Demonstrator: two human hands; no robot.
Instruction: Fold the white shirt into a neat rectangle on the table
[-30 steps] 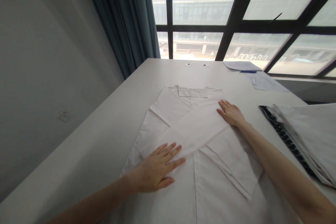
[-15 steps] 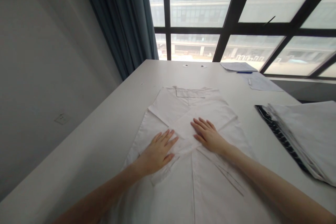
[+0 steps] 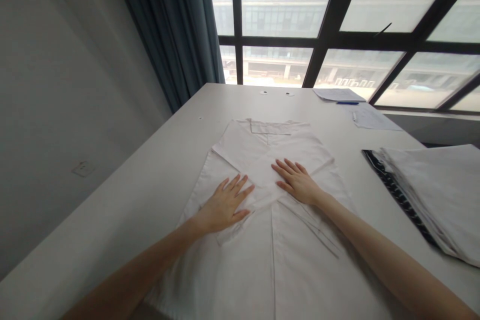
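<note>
While left hand (image 3: 221,206) rests on garment (image 3: 243,270), right hand (image 3: 299,182) does too (both splayed).

The garment (image 3: 255,245) lies on the table (image 3: 142,195) (cloths (image 3: 438,190) rightward).

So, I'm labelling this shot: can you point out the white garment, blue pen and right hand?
White garment (image 3: 258,235): head view, on the cloth around its middle.
Blue pen (image 3: 347,103): head view, middle of its barrel.
Right hand (image 3: 298,184): head view, back of the hand.
</note>
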